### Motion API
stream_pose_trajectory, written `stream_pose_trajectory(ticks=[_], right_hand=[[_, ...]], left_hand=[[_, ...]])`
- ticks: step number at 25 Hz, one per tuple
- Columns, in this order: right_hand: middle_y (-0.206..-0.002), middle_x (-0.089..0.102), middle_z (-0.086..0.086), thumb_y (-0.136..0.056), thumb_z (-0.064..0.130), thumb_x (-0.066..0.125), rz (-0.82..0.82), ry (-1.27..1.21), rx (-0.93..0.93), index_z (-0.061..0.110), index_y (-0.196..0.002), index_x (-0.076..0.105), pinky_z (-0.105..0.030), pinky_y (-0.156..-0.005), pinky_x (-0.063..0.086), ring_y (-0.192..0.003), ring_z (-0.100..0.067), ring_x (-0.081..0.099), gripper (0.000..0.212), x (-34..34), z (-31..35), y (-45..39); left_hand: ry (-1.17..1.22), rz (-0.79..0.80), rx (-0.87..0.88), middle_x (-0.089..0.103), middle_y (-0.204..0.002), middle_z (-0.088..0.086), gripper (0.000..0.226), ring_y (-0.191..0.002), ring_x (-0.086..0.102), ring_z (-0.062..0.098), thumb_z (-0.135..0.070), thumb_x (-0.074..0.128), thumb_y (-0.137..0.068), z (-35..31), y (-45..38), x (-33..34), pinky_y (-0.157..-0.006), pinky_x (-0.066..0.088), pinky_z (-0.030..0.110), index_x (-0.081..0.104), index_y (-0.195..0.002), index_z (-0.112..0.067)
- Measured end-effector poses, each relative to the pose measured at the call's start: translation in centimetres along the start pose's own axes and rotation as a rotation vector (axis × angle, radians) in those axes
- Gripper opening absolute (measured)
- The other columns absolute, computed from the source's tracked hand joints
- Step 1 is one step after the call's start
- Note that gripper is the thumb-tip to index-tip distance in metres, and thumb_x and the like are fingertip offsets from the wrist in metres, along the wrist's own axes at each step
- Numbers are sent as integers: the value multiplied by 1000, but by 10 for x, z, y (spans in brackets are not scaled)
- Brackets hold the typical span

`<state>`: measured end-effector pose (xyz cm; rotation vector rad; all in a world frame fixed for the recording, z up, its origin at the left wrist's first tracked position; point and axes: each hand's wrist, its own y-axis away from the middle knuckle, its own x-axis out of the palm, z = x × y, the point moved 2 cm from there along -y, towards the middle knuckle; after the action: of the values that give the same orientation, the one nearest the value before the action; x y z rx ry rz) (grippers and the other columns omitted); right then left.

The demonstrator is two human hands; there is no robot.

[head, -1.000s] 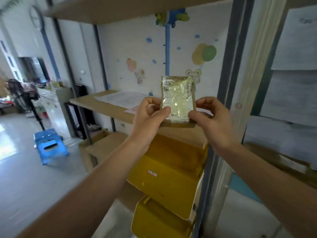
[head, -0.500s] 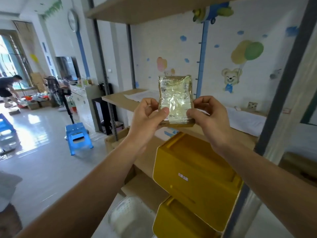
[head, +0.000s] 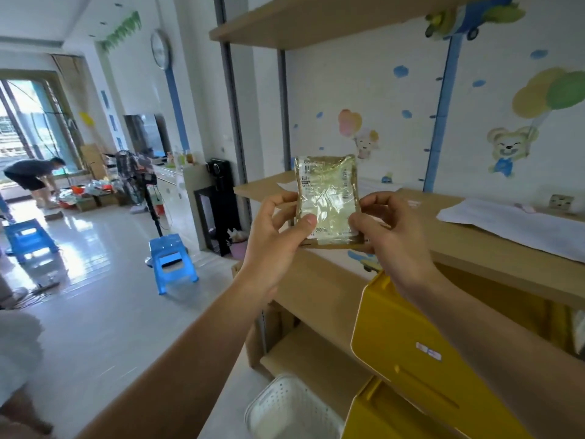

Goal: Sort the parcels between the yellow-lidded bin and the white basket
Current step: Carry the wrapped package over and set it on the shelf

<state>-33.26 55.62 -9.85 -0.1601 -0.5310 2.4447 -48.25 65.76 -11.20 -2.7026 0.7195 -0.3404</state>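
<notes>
Here the left hand (head: pixel 278 236) and right hand (head: pixel 392 239) pinch the lower corners of a small taped parcel (head: pixel 327 201) held upright at centre, with the yellow bin (head: pixel 421 350) at five o'clock and the white basket (head: pixel 291 410) at six.

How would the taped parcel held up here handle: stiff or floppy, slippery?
The parcel probably stays fairly stiff: it stands upright though the left hand and right hand pinch only its lower edges. Its glossy, wrinkled tape wrap looks somewhat slippery. Likely light, given the fingertip hold.
</notes>
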Motion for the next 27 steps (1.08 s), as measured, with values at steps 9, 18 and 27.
stream_pose_trajectory(ticks=[9, 18, 27], right_hand=[[-111, 69, -6, -91, 5, 69, 117, -26, 23, 7, -108, 60, -28, -66, 61, -80, -16, 75, 20, 47, -45, -94], [-112, 71, 1, -92, 7, 70, 119, -41, 36, 8, -109, 60, -48, -76, 64, -84, -21, 76, 20, 32, -72, -151], [-113, 71, 1, -92, 10, 70, 48, 28, 49, 11, -108, 59, -51, -76, 63, -82, -23, 74, 19, 37, -90, -179]], left_hand=[[-52, -123, -46, 71, -123, 4, 35, -107, 73, 24, -9, 69, -95, 25, -76, -33, -87, 62, 50, 57, -121, -27], [-40, -112, -60, 71, -123, 7, 39, -109, 73, 26, -3, 68, -94, 52, -135, -16, -82, 63, 39, 55, -127, -20], [25, -25, -67, 73, -121, 6, 38, -108, 73, 27, -3, 69, -93, 79, -182, -19, -91, 61, 48, 56, -123, -22]])
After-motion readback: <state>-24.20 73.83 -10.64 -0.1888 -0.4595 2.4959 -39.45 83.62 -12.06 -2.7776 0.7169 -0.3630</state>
